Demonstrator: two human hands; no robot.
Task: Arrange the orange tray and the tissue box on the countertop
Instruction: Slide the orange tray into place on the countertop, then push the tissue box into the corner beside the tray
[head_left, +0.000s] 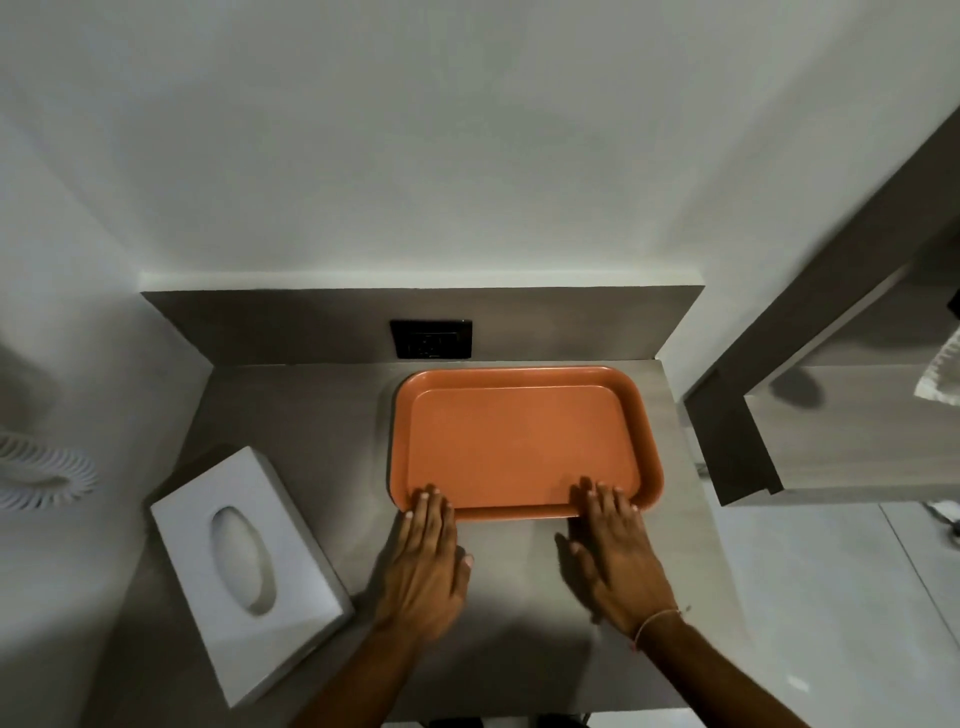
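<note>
Low in the frame, two bare forearms reaching up from the bottom edge over the grey worktop (322, 415); left hand (426, 566) flat and spread, palm down, fingertips (425, 493) touching the near rim of the orange tray (519, 441) at its near-left corner, grasping nothing; right hand (618, 556) likewise flat and released, fingers (597, 496) laid over the near-right rim, a thin thread bracelet (657, 621) at the wrist. At lower left, white tissue box (249, 566) lying flat near the worktop's left edge, turned at an angle, oval slot up, well apart from the tray. Centre right, tray flat and bare, far edge close to the grey backsplash (311, 322). Above it, black socket plate (431, 339) set in the backsplash; beyond, plain white wall (415, 130); at far right, a wooden shelf unit (831, 364).
</note>
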